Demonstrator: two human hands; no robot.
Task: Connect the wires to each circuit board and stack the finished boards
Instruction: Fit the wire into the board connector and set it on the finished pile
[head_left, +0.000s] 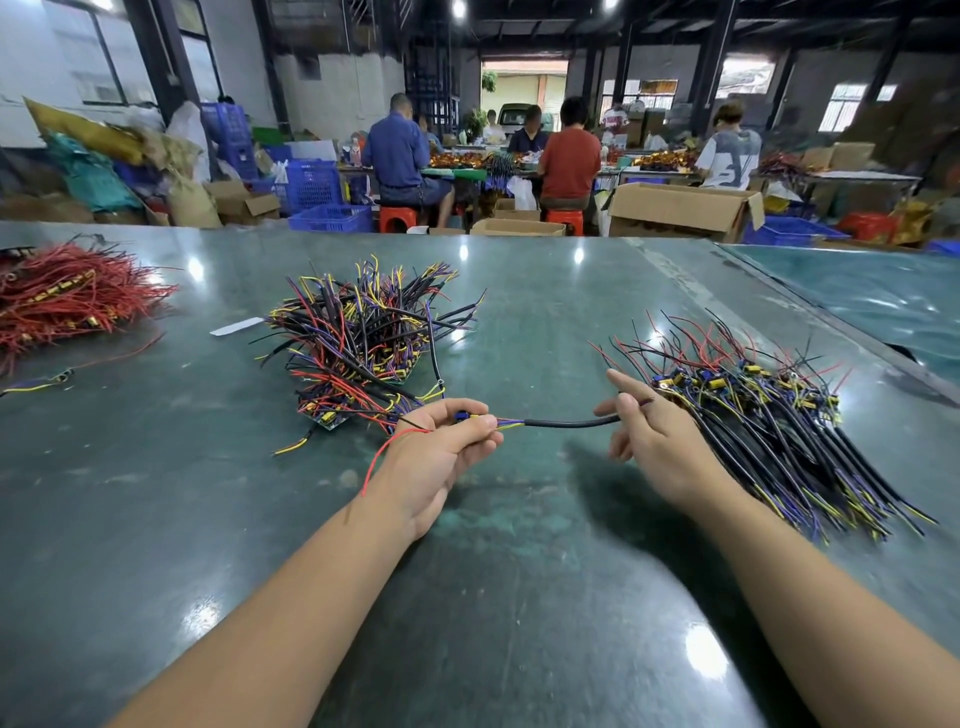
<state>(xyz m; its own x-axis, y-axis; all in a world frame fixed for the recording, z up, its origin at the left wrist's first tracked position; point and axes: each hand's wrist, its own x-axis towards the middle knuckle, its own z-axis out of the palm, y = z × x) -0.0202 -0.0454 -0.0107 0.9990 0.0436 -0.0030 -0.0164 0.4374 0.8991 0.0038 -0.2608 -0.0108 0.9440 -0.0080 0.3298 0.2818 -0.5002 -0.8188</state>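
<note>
At the far left of the green table (545, 597) lies one heap of red wires (67, 299), with a single loose yellow-and-dark wire (36, 385) on the surface just in front of it. Further right, near the middle, sits one pile of finished boards (363, 343), their black, red, yellow and purple leads sticking out in all directions, and a small white strip (237, 326) lies just beside its left edge. Below that pile the left hand (441, 447) pinches one small board with a blue part (462, 415) between thumb and curled fingers; a red lead hangs from it past the wrist. One black-sleeved cable (566, 422) runs from that board across to the right hand (649, 436), which nips its far end between thumb and a finger, the forefinger pointing out straight. At the right lies one spread bundle of unfinished boards and cables (769, 415), touching the right hand's back. Four people sit working at tables beyond.
</note>
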